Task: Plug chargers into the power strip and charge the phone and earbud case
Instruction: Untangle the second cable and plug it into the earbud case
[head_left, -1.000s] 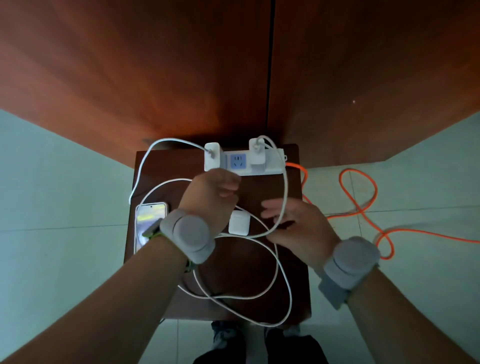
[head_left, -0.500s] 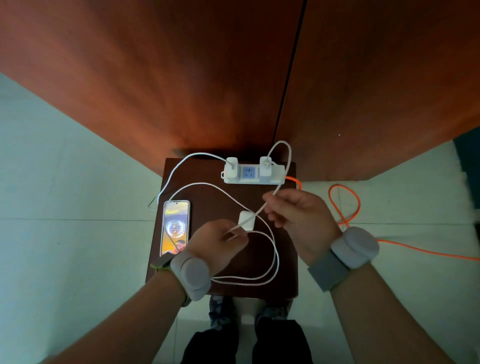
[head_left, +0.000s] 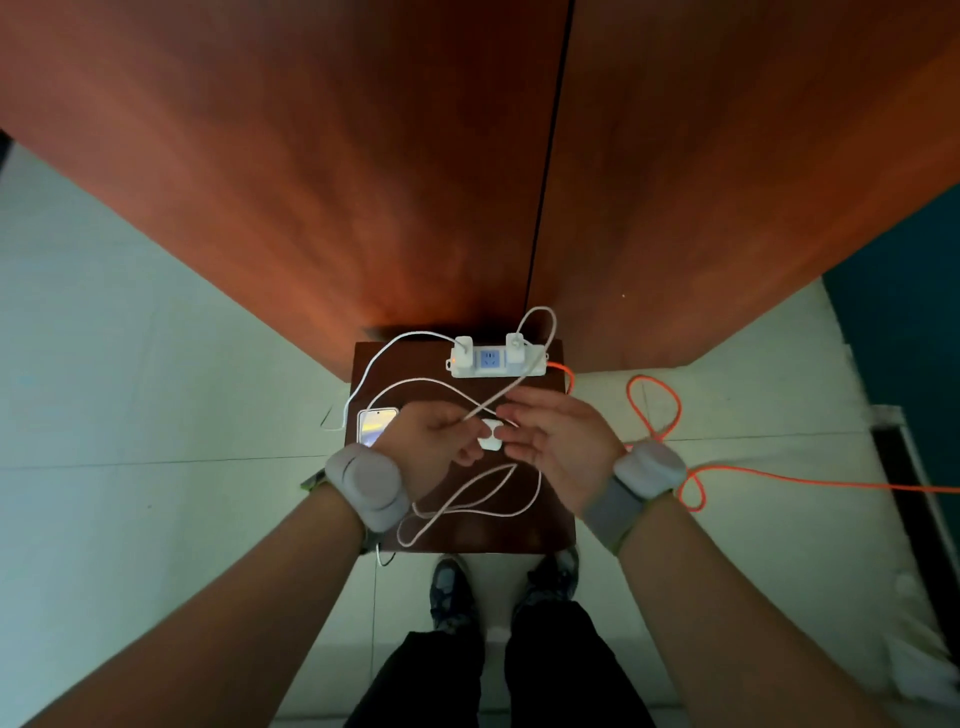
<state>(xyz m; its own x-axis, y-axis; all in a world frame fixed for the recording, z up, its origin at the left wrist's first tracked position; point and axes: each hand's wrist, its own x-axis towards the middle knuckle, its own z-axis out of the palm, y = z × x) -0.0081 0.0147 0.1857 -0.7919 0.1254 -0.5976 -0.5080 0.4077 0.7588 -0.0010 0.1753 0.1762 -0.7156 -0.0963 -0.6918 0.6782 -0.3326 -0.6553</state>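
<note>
A small dark wooden bench (head_left: 545, 525) stands against a reddish-brown wooden wall, and the person leans over it with both hands meeting above its middle. At the far edge lies a white power strip (head_left: 497, 360) with two white chargers plugged in, the left charger (head_left: 463, 345) and the right charger (head_left: 515, 343), and an empty blue-faced socket between them. An orange cord (head_left: 655, 410) leaves the strip's right end and loops across the pale floor to the right. The left hand (head_left: 434, 441) is closed in a pinch on the end of a white cable (head_left: 493, 402) that runs diagonally up toward the right charger. The right hand (head_left: 558, 441) is half open, palm turned inward, its fingertips touching the small white earbud case (head_left: 490, 435), which sits between the two hands; whether the case rests on the bench or is lifted I cannot tell. Slack from the cable lies in loops on the near part of the bench. The phone (head_left: 375, 423) lies at the left edge, screen lit, partly hidden behind the left wrist, with a second white cable (head_left: 384, 358) arching from the left charger over toward it. Both wrists wear grey bands (head_left: 371, 486). Dark trousers and shoes show below the near edge of the bench.
</note>
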